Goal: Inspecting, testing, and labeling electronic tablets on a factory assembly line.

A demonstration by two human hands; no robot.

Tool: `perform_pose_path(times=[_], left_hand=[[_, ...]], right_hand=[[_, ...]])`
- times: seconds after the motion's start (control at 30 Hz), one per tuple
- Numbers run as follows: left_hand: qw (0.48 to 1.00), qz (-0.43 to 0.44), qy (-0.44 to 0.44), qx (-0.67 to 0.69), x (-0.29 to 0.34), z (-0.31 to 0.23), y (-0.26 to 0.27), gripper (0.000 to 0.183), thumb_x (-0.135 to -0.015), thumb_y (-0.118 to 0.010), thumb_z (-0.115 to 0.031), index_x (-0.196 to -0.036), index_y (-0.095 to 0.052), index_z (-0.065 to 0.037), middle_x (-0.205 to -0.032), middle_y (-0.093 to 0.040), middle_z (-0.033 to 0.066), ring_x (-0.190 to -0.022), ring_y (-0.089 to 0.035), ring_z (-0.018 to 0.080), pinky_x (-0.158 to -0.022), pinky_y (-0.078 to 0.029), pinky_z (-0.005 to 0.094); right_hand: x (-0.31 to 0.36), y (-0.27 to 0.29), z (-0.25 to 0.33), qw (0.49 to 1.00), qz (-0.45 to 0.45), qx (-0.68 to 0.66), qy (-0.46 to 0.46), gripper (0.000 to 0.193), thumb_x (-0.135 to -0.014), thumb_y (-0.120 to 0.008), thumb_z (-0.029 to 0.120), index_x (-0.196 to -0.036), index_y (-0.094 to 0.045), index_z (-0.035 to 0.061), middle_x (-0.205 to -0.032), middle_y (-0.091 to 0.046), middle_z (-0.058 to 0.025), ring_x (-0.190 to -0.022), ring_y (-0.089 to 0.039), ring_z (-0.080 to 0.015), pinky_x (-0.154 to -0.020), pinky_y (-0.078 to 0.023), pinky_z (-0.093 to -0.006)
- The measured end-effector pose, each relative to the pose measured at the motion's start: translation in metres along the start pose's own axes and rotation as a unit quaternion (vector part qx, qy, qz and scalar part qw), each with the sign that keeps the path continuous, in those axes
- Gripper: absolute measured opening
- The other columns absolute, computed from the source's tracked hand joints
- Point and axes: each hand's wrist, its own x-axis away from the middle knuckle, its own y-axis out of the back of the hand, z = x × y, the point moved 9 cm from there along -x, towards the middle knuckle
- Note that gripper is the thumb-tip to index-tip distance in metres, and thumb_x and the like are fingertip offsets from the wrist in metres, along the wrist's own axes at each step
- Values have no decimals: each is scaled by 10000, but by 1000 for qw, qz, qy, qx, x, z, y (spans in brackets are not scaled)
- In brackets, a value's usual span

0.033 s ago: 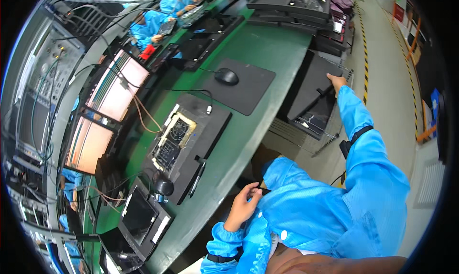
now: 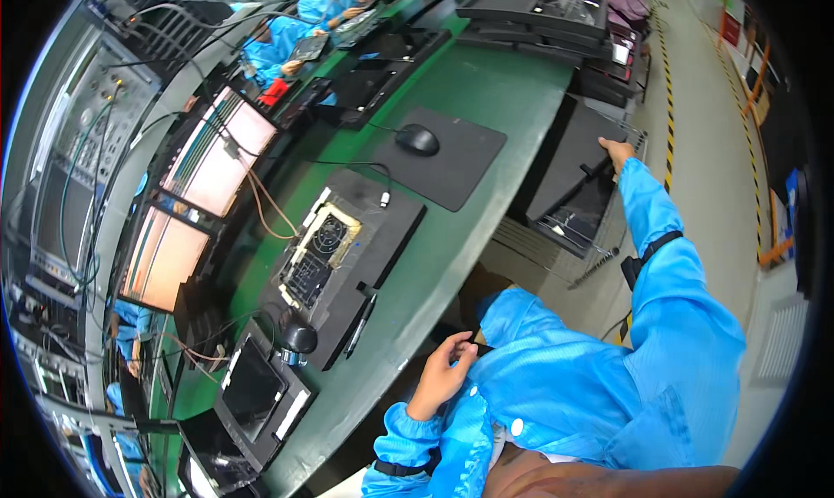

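Far out to the right, my right hand [image 2: 617, 153] grips the edge of a black tray [image 2: 580, 143] beside the bench, below its top. Dark flat parts and a small white piece lie in that tray's near end. My left hand [image 2: 441, 378] rests close to my body by the bench edge, fingers curled together. A dark bit shows at its fingertips, too small to name. On the bench nearest that hand lie a black pen [image 2: 360, 324] and a black foam block [image 2: 395, 229], which carries a cream-framed circuit board with a round fan [image 2: 330, 235].
A mouse [image 2: 418, 140] sits on a black mat [image 2: 473, 146]. Two lit monitors [image 2: 217, 150] stand along the back, cables trailing forward. A dark-screened device [image 2: 252, 389] lies at near left. Stacked black trays [image 2: 530, 7] fill the far end. Blue-sleeved people work beyond.
The bench and its things sit slightly further right in the picture. Both hands keep their poses, the right one still on the tray.
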Motion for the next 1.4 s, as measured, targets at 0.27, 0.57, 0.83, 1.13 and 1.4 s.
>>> perform_pose_path(times=[0.27, 0.57, 0.83, 1.13, 1.4], left_hand=[[996, -53, -39, -67, 34, -33, 32, 434, -998, -689, -178, -1379, -579, 1, -1104, -699, 88, -1052, -664, 170, -943, -527, 323], [948, -272, -128, 103, 168, -19, 92, 941, -899, -812, -271, -1616, -246, -45, -1445, -513, 186, -1316, -547, 297, -1092, -457, 465], [539, -796, -196, 193, 445, 72, 48, 507, -1061, -573, -262, -1470, -430, 1, -1370, -590, 135, -1196, -615, 263, -1008, -530, 430], [353, -873, 317, 112, 673, 258, -120, 676, -997, -652, -428, -1441, -490, 55, -1408, -555, 259, -1303, -533, 363, -1115, -427, 482], [439, -843, 229, -210, 534, 130, 37, 465, -1004, -663, -261, -1338, -575, 51, -1265, -614, 207, -1176, -585, 366, -1019, -490, 442]], right_hand=[[-13, 91, 18, 920, 129, -309, 204, 477, -1049, -531, 340, -1449, -560, 83, -1478, -535, -137, -1326, -536, -260, -1114, -445, -384], [289, 59, 161, 896, 163, -359, 202, 489, -1059, -524, 294, -1447, -530, -3, -1494, -526, -155, -1313, -550, -293, -1145, -432, -408], [776, -186, 70, 584, 760, -72, 274, 552, -958, -724, 306, -1313, -464, -27, -1005, -621, -84, -892, -610, -157, -745, -513, -335], [991, -168, -225, 240, 877, 373, 187, 553, -1013, -597, 484, -1115, -650, -57, -963, -739, -172, -708, -722, -185, -634, -588, -353], [841, -152, -8, 81, 922, 104, 365, 521, -1030, -612, 421, -1332, -592, -3, -1127, -715, -163, -1025, -698, -260, -914, -542, -373]])
